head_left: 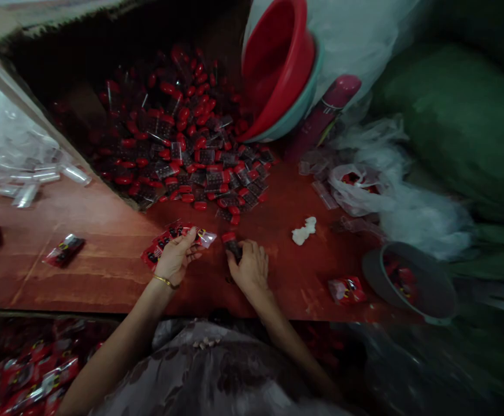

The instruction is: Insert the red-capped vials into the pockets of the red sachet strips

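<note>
Near the front edge of the worktop (104,271), the left hand (174,261) pins a fan of red sachets (169,240) flat under loosely curled fingers, while the right hand (248,267) closes its grip on a small red-capped piece (231,244), seemingly keeping both within reach of the pile (182,150) behind.

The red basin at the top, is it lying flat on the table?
No, the red basin is tipped on its side, nested in a teal one, above the pile of small red pieces.
</note>
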`<state>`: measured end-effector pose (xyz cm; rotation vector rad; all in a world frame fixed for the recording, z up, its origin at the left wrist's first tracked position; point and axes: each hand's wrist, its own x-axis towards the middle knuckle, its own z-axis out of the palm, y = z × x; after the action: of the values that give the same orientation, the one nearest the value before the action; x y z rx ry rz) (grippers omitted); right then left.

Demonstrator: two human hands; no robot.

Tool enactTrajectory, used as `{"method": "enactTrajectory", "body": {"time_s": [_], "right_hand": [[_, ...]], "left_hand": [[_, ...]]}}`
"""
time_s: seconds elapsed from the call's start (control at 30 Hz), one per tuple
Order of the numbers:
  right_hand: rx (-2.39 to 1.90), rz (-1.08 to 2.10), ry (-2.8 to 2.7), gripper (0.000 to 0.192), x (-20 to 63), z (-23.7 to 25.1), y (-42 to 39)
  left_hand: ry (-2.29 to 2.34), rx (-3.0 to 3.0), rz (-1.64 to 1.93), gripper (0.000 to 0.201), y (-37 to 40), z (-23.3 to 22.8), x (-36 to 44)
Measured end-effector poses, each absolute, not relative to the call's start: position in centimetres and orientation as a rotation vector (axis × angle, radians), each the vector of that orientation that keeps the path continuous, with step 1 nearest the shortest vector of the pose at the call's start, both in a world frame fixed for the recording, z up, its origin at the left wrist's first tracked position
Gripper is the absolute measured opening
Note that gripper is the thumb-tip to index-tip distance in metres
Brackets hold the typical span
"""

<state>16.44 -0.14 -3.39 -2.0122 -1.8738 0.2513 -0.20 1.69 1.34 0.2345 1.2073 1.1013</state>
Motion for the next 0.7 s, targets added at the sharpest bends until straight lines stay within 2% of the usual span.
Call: {"method": "enactTrajectory", "body": {"time_s": [0.23, 0.3, 0.5, 0.7], "right_hand": [[-1.434, 1.174, -1.473, 0.026, 19.1, -0.8, -1.5], [-1.358, 1.232, -1.462, 0.024, 19.4, 0.1, -2.4], [-1.375, 1.142, -1.556, 0.017, 18.4, 0.7, -2.9], [-1.297, 1.365, -1.371, 0.022, 17.9, 0.3, -2.8]], "left_hand": [[1.176, 0.276, 1.078, 0.044, 1.5, 1.4, -0.6], [1.160, 0.304, 1.060, 0.043, 1.5, 1.3, -0.4], [1.182, 0.440, 1.022, 0.043, 1.3, 1.4, 0.2], [1.193, 0.601, 1.123, 0.039, 1.2, 1.3, 0.0]]}}
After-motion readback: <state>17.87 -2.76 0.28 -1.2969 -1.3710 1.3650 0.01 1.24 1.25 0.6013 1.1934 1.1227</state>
